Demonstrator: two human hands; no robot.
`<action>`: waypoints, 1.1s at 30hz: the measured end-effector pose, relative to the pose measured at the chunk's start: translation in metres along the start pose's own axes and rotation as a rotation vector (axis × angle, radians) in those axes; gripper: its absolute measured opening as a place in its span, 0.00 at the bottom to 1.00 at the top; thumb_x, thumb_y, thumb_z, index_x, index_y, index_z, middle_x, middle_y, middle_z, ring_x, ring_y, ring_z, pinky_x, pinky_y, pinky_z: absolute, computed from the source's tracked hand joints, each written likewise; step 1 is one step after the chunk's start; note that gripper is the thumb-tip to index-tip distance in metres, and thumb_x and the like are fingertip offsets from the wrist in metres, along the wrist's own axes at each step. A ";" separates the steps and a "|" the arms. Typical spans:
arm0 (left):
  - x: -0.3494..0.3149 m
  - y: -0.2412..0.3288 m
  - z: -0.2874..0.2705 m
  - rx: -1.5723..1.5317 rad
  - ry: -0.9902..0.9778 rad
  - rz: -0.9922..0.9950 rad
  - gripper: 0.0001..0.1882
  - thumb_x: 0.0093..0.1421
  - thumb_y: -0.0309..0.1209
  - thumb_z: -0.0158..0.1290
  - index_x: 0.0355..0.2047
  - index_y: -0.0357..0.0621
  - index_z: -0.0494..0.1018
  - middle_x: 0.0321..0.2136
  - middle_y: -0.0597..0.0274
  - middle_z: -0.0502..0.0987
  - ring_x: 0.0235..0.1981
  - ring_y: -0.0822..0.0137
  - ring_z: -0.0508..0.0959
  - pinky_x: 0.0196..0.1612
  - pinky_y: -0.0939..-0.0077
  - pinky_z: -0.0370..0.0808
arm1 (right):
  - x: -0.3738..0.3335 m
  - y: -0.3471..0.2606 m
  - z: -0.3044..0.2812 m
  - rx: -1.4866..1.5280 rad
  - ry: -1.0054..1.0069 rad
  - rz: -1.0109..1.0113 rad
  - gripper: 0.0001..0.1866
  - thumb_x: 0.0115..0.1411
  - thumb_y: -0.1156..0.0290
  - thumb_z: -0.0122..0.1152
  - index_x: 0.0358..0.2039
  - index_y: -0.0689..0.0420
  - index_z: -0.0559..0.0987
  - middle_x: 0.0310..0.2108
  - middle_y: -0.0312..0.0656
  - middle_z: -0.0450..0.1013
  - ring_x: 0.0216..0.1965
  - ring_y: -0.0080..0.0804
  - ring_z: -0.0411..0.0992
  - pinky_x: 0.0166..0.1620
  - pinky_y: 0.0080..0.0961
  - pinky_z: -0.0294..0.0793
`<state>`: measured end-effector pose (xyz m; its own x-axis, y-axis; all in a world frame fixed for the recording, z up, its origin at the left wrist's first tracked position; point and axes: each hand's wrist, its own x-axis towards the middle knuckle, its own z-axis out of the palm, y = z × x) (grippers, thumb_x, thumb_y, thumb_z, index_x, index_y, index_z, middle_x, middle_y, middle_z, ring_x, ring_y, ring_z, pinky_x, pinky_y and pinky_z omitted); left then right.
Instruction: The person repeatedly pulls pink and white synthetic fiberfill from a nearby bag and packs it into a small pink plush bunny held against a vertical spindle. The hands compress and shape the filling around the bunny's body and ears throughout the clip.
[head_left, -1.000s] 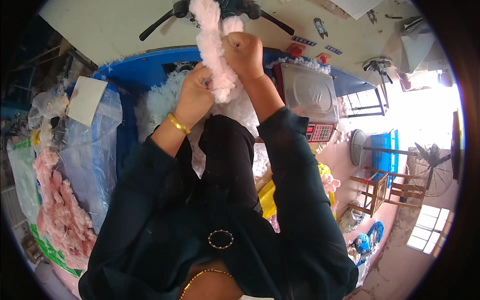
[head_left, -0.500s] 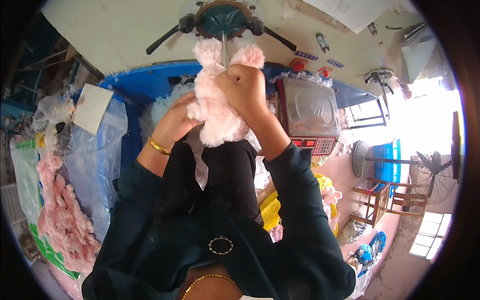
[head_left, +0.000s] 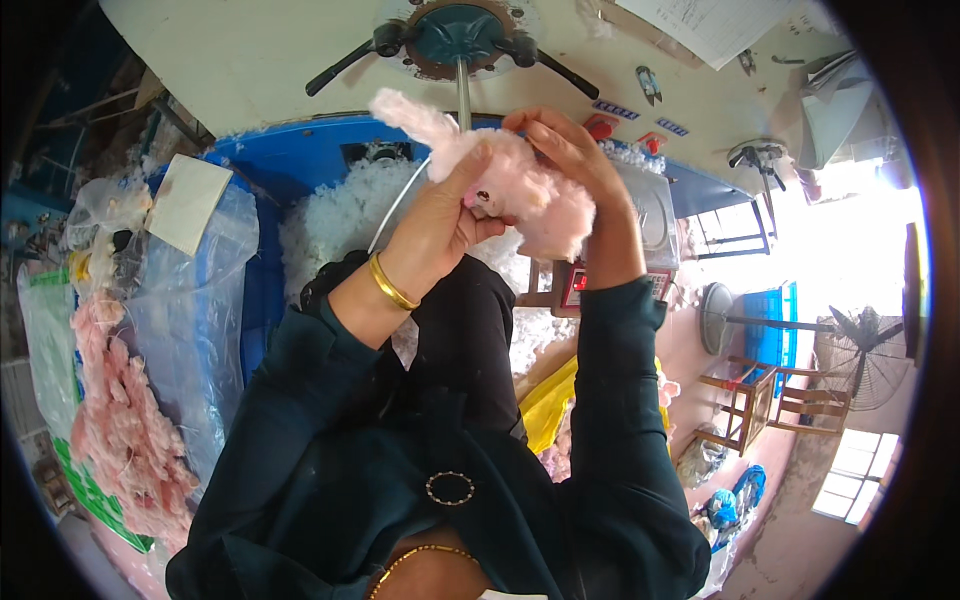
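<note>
A pink plush toy (head_left: pixel 520 165) with a long ear and a small dark eye is held between both hands, tilted sideways. My left hand (head_left: pixel 445 215), with a gold bangle at the wrist, grips the head end, thumb on top near the eye. Around the far side and body, my right hand (head_left: pixel 572 150) is closed, its fingers partly hidden by fur. Just beyond the toy a metal tube (head_left: pixel 463 95) comes down from a teal machine head (head_left: pixel 455 38) with black handles. Whether the tube touches the toy cannot be seen.
White stuffing (head_left: pixel 345 210) lies in a blue bin (head_left: pixel 270 165) below. Right of my hands stands a red scale (head_left: pixel 655 285). Pink plush pieces (head_left: pixel 130 430) are heaped at left, near a cream pad (head_left: pixel 188 205). A yellow bag (head_left: pixel 550 400) lies by my right arm.
The toy has turned from upright, ears up along the tube, to tilted sideways, moving right. My left hand has shifted up and right onto its head; my right hand has moved right.
</note>
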<state>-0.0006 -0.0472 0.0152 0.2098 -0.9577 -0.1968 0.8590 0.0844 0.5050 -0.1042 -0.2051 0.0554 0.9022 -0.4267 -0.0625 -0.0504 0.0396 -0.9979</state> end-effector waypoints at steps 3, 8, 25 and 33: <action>-0.014 -0.003 -0.001 0.139 0.122 0.158 0.19 0.62 0.35 0.54 0.50 0.40 0.67 0.41 0.59 0.75 0.44 0.66 0.77 0.40 0.74 0.79 | -0.006 -0.004 0.006 -0.578 -0.071 -0.227 0.36 0.48 0.63 0.70 0.55 0.60 0.67 0.46 0.47 0.70 0.44 0.34 0.71 0.46 0.30 0.72; -0.042 -0.006 -0.018 0.489 0.042 0.435 0.23 0.62 0.28 0.53 0.54 0.36 0.59 0.49 0.59 0.70 0.48 0.68 0.74 0.49 0.74 0.73 | -0.052 0.032 0.101 -0.968 0.193 -0.325 0.50 0.42 0.68 0.69 0.64 0.57 0.52 0.46 0.60 0.64 0.45 0.61 0.68 0.48 0.43 0.71; -0.033 0.034 0.007 1.114 -0.005 0.664 0.30 0.60 0.35 0.58 0.56 0.35 0.58 0.36 0.56 0.75 0.29 0.72 0.77 0.29 0.81 0.75 | 0.005 0.027 0.066 0.408 0.332 0.023 0.27 0.47 0.70 0.71 0.47 0.62 0.73 0.40 0.45 0.75 0.39 0.31 0.76 0.41 0.27 0.77; -0.057 0.065 -0.056 1.193 0.411 0.710 0.11 0.60 0.30 0.56 0.40 0.36 0.72 0.33 0.62 0.76 0.33 0.74 0.75 0.36 0.79 0.73 | 0.012 0.031 0.086 0.192 0.455 -0.009 0.17 0.54 0.68 0.66 0.43 0.59 0.78 0.35 0.38 0.76 0.35 0.26 0.75 0.38 0.23 0.76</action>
<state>0.0692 0.0278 0.0119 0.7108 -0.6498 0.2692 -0.3320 0.0274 0.9429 -0.0584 -0.1316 0.0254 0.6218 -0.7772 -0.0961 0.0755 0.1817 -0.9805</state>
